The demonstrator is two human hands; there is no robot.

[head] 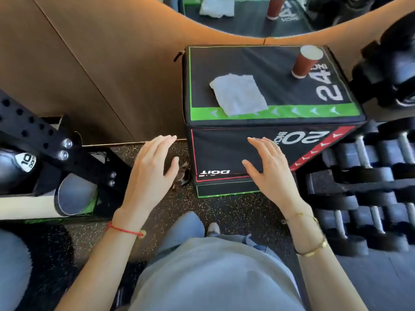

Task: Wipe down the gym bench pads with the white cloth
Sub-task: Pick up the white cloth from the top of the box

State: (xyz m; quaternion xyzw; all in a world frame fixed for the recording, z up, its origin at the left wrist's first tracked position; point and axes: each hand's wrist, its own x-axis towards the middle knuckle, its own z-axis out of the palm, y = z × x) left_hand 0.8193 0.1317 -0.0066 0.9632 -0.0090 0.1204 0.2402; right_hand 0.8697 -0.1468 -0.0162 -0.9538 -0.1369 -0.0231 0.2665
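Note:
The white cloth (pixel 238 94) lies folded on top of a black padded box (pixel 269 61) with green trim, near the box's front left edge. My left hand (pixel 150 169) hovers with fingers straight over the speckled floor, left of the box, holding nothing. My right hand (pixel 270 169) hangs in front of the box's front face, fingers spread, also empty. Both hands are below and short of the cloth. No bench pad is plainly visible.
A red paper cup (pixel 305 61) stands on the box's back right. A dumbbell rack (pixel 363 176) fills the right side. A black steel frame (pixel 45 142) and a cardboard tube (pixel 33 205) sit at the left. A brown wall with a mirror (pixel 247 14) is behind.

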